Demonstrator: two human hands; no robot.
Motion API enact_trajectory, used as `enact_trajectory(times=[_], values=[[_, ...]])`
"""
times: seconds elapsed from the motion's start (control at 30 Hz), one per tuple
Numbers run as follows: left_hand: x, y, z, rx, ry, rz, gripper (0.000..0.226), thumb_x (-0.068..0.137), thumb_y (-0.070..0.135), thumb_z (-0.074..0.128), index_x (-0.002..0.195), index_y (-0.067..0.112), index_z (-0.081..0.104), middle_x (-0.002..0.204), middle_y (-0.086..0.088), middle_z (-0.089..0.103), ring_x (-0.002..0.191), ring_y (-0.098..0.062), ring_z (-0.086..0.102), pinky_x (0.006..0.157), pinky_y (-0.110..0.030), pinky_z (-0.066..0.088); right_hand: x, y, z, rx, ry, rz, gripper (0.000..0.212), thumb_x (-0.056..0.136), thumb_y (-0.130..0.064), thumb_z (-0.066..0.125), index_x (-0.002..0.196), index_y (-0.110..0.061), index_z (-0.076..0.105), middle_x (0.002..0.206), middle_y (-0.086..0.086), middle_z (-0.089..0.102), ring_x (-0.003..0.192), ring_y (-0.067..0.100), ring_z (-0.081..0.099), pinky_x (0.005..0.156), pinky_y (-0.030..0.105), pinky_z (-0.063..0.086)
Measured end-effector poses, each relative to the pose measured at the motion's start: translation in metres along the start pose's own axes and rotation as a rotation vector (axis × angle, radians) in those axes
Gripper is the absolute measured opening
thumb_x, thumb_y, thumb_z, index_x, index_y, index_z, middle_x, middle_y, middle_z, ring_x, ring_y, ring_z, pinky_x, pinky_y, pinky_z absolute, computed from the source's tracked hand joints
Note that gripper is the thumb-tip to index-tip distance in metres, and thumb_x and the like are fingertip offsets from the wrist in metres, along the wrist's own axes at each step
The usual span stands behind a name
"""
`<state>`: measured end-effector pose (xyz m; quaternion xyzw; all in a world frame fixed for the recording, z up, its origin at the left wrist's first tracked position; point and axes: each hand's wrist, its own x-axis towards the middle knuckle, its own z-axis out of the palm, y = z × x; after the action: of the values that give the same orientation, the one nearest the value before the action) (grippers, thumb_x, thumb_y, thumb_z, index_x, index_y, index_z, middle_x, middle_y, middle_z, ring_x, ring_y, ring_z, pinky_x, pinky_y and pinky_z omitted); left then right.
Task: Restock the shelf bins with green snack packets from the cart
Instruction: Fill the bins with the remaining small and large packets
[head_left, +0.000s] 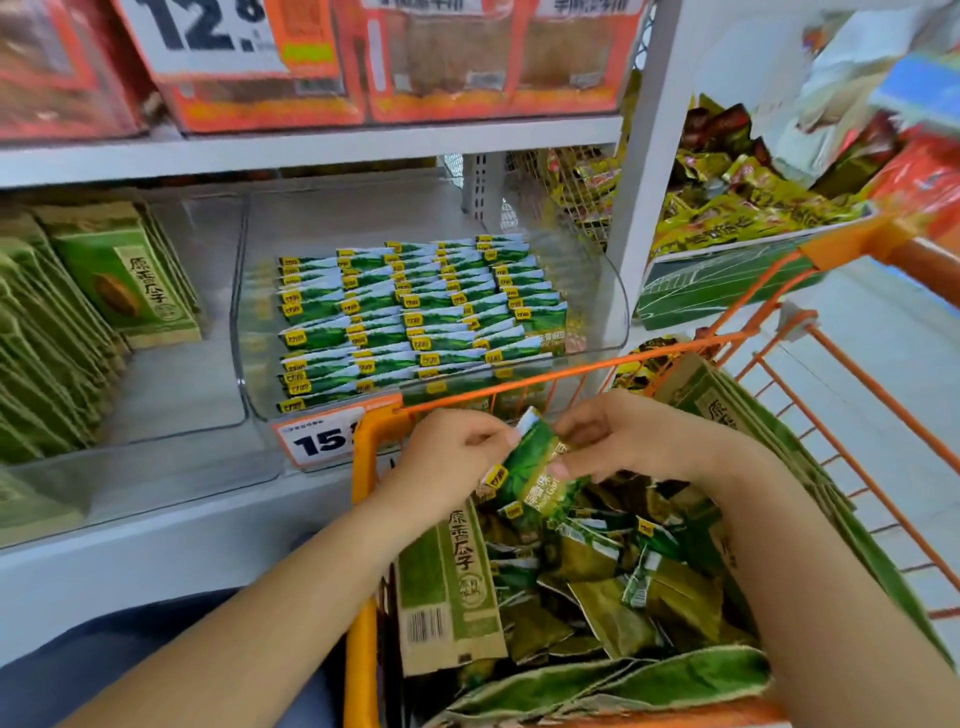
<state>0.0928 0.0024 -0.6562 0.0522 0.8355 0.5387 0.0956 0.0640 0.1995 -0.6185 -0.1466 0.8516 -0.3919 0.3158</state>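
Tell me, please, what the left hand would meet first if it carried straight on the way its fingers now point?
Probably the right hand. The left hand points rightward across the green snack packets both hands pinch above the cart; depth between the fingertips is unclear.

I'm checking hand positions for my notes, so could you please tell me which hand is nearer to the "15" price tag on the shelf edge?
Left. The left hand is just right of the price tag; the right hand is farther right, beyond the green packet both hold.
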Motion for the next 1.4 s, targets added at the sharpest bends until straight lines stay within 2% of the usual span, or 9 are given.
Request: enact_trajectory(times=[0.1, 0.27, 0.4, 0.5, 0.63, 0.73, 0.87, 1.13, 1.4], values=[[-0.003, 0.007, -0.003, -0.248, -0.002, -0.099, 0.015, 0.093, 0.027, 0.06, 0.097, 0.018, 0.071, 0.099, 0.007, 0.068, 0.09, -0.005, 0.065, 0.067, -0.025, 0.059, 0.002, -0.001, -0.001, 0.057, 0.092, -0.075, 0.015, 0.082, -0.022, 0.072, 0.095, -0.014, 0.073, 0.086, 0.008, 0.07, 0.072, 0.005, 0.061, 0.063, 0.019, 0.051], [-0.008, 0.013, -0.005, -0.228, 0.067, 0.076, 0.018, 0.083, 0.019, 0.073, 0.095, 0.031, 0.068, 0.088, 0.005, 0.074, 0.079, -0.008, 0.071, 0.069, -0.024, 0.058, 0.004, -0.008, 0.007, 0.156, 0.453, -0.253, 0.013, 0.083, -0.028, 0.072, 0.092, -0.019, 0.074, 0.083, -0.002, 0.073, 0.073, 0.006, 0.064, 0.07, 0.022, 0.05], [-0.003, 0.021, -0.021, -0.159, 0.315, 0.187, 0.02, 0.085, 0.021, 0.071, 0.09, 0.04, 0.066, 0.083, 0.014, 0.073, 0.077, -0.009, 0.069, 0.077, -0.036, 0.058, 0.005, 0.004, 0.0, -0.336, 0.92, -0.233, 0.022, 0.092, -0.042, 0.057, 0.103, -0.028, 0.071, 0.098, -0.014, 0.067, 0.101, 0.009, 0.058, 0.075, 0.03, 0.047], [0.023, 0.032, -0.032, -0.108, 0.345, 0.214, 0.018, 0.088, 0.021, 0.069, 0.091, 0.038, 0.065, 0.087, 0.007, 0.072, 0.085, -0.019, 0.069, 0.082, -0.048, 0.056, 0.011, 0.015, -0.002, -0.519, 0.823, -0.124, 0.032, 0.093, -0.038, 0.055, 0.121, -0.026, 0.063, 0.121, -0.004, 0.062, 0.116, 0.02, 0.051, 0.084, 0.035, 0.046], [0.094, 0.046, -0.032, 0.013, 0.345, 0.179, 0.006, 0.088, 0.019, 0.069, 0.093, 0.021, 0.066, 0.088, -0.001, 0.066, 0.087, -0.028, 0.067, 0.081, -0.044, 0.056, 0.019, 0.019, 0.001, -0.56, 0.882, -0.159, 0.03, 0.088, -0.025, 0.063, 0.117, -0.019, 0.065, 0.115, 0.001, 0.063, 0.108, 0.027, 0.055, 0.083, 0.037, 0.045], [0.139, 0.049, -0.016, 0.179, 0.321, 0.125, 0.021, 0.085, 0.021, 0.072, 0.1, 0.007, 0.066, 0.097, -0.011, 0.067, 0.093, -0.031, 0.063, 0.077, -0.034, 0.048, 0.022, 0.019, 0.002, -0.547, 0.912, -0.164, 0.03, 0.088, -0.024, 0.063, 0.117, -0.017, 0.065, 0.113, 0.004, 0.063, 0.106, 0.028, 0.055, 0.086, 0.036, 0.043], [0.167, 0.043, 0.002, 0.474, 0.243, 0.042, 0.048, 0.08, 0.028, 0.077, 0.123, 0.014, 0.061, 0.131, -0.006, 0.059, 0.119, -0.025, 0.054, 0.097, -0.035, 0.043, 0.024, 0.018, 0.005, -0.557, 0.926, -0.181, 0.029, 0.087, -0.021, 0.063, 0.115, -0.014, 0.065, 0.111, 0.007, 0.064, 0.102, 0.031, 0.057, 0.085, 0.04, 0.047], [0.181, 0.053, 0.016, 1.052, 0.18, -0.074, 0.043, 0.071, 0.049, 0.08, 0.095, 0.015, 0.071, 0.091, -0.002, 0.069, 0.086, -0.025, 0.062, 0.077, -0.037, 0.048, 0.026, 0.021, 0.003, -0.58, 0.929, -0.199, 0.026, 0.086, -0.02, 0.062, 0.112, -0.014, 0.065, 0.105, 0.008, 0.064, 0.098, 0.031, 0.057, 0.081, 0.041, 0.048], [0.156, 0.05, -0.003, 0.662, 0.159, -0.007, 0.019, 0.086, 0.034, 0.064, 0.081, 0.018, 0.073, 0.08, 0.002, 0.067, 0.082, -0.023, 0.067, 0.068, -0.034, 0.053, 0.024, 0.021, 0.003, -0.57, 0.9, -0.192, 0.029, 0.09, -0.025, 0.059, 0.118, -0.017, 0.063, 0.112, 0.006, 0.061, 0.107, 0.026, 0.053, 0.086, 0.035, 0.042]])
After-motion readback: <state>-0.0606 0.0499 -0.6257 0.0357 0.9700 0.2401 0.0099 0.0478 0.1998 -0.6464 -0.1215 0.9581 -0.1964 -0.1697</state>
